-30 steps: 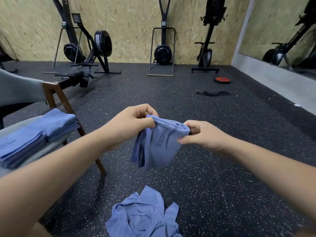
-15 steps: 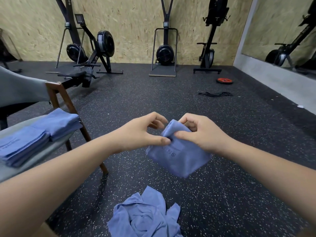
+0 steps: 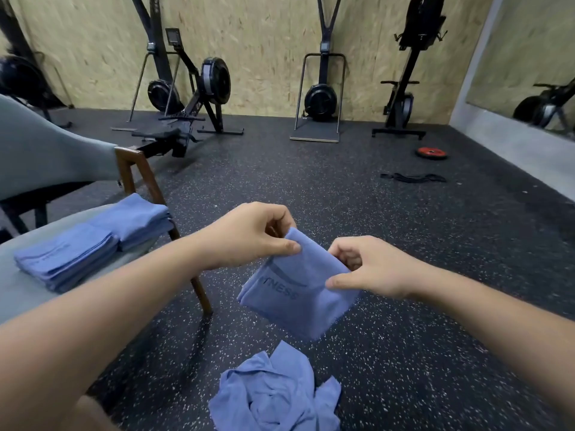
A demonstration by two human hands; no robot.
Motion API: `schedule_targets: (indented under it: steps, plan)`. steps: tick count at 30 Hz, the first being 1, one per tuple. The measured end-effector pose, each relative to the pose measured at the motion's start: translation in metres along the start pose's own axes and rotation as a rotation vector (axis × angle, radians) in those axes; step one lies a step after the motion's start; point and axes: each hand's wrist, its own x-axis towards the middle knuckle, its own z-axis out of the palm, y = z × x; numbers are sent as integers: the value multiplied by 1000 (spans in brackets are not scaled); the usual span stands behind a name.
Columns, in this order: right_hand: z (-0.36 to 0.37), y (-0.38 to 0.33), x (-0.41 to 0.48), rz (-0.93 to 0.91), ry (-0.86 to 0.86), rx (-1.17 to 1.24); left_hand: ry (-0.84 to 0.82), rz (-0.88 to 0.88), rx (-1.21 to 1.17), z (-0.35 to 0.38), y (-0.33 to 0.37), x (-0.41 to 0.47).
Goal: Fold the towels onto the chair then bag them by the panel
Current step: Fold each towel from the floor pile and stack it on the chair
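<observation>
I am holding the folded blue towel (image 3: 295, 293) in the air at centre, my left grip (image 3: 249, 236) pinching its top corner and my right grip (image 3: 370, 269) pinching its 3 o'clock edge, a crumpled towel (image 3: 273, 390) lying at 6 o'clock and folded stacks (image 3: 93, 241) sitting on the chair (image 3: 46, 157) at 9 o'clock.

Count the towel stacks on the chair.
2. One stack lies at the seat's far edge; the other stack sits beside it, nearer the camera. The frame's left edge may hide more.
</observation>
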Motion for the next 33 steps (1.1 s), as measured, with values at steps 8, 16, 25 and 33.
schedule_targets:
  steps: [8,16,25,33]
  plan:
    - [21,-41,65,-43,65,148,31,-159,-98,-58,-60,-54]
    - [119,-123,200,-224,18,104,296,-405,-193,-123,-164,-138]
    - [213,-190,344,-261,68,98,552,-614,-529,-182,-269,-159]
    - [205,-186,462,-204,139,-152,551,-684,-598,-221,-321,-86]
